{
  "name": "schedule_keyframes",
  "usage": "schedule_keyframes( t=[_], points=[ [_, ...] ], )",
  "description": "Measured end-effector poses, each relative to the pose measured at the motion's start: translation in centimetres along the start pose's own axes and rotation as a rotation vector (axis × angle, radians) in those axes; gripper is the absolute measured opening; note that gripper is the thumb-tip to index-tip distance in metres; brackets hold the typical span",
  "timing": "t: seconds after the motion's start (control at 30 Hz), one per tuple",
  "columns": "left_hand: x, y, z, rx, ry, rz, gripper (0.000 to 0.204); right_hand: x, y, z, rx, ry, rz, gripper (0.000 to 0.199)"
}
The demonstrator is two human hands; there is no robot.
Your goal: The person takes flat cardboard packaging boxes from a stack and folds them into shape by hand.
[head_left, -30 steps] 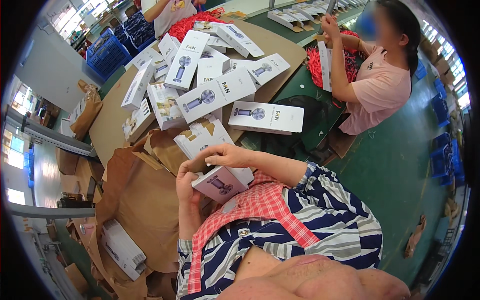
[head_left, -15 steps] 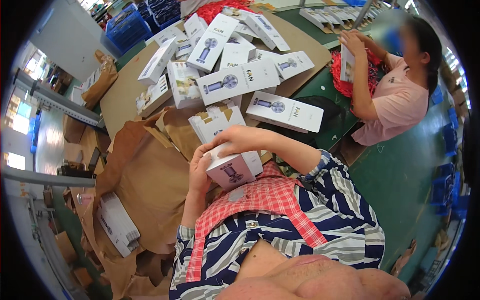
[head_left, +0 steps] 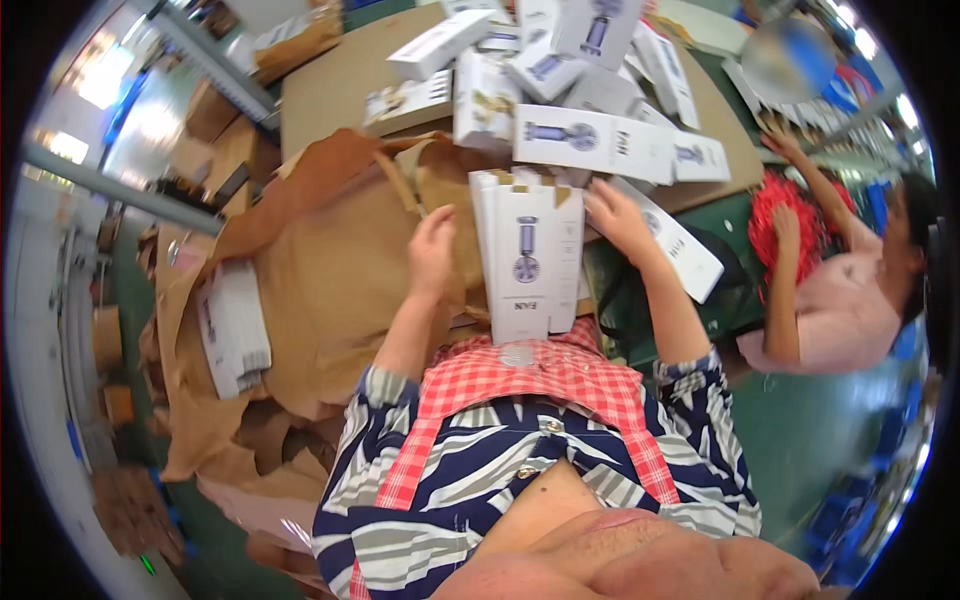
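Note:
Flattened white fan cartons (head_left: 525,265) stand in a stack in front of my apron, their upper ends showing torn brown patches. My left hand (head_left: 432,248) hovers left of the stack, apart from it, fingers loosely bent and nothing in them. By the stack's upper right edge is my right hand (head_left: 618,218), fingers apart; whether they touch the cardboard I cannot tell. Just beyond that hand lies a closed white fan box (head_left: 680,248), partly covered by my wrist. A longer fan box (head_left: 595,142) lies across the front of the heap behind the stack.
A heap of white boxes (head_left: 485,100) covers the brown tabletop (head_left: 330,95). Crumpled brown paper (head_left: 330,270) spreads at left, with more flat cartons (head_left: 238,325) on it. At right, a person in pink (head_left: 835,310) works beside red shredded filler (head_left: 770,215).
Both hands have let go of the folded fan box and moved apart, to either side of the flat stack. The view has shifted. The person at right no longer holds a white box.

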State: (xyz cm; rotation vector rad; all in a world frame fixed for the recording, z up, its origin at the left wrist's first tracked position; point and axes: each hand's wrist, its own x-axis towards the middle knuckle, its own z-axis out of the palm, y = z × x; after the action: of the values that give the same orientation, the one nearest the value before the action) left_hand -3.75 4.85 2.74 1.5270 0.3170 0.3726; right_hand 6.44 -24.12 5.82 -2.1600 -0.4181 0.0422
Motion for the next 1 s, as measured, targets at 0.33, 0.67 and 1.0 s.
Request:
schedule_keyframes(
  t=[0.33,0.67,1.0],
  points=[
    [2.3,-4.7,8.1,0.578,-0.024,-0.031,0.089,-2.0,-3.0,7.3,-0.077,0.012,0.012,0.065],
    [-3.3,2.8,3.8,0.193,-0.337,0.311,0.043,-4.0,-5.8,3.4,0.425,-0.082,0.208,0.067],
    [-2.5,-2.1,5.6,0.568,-0.181,0.271,0.077,-4.5,-1.4,7.3,0.232,0.068,0.077,0.053]
  ],
)
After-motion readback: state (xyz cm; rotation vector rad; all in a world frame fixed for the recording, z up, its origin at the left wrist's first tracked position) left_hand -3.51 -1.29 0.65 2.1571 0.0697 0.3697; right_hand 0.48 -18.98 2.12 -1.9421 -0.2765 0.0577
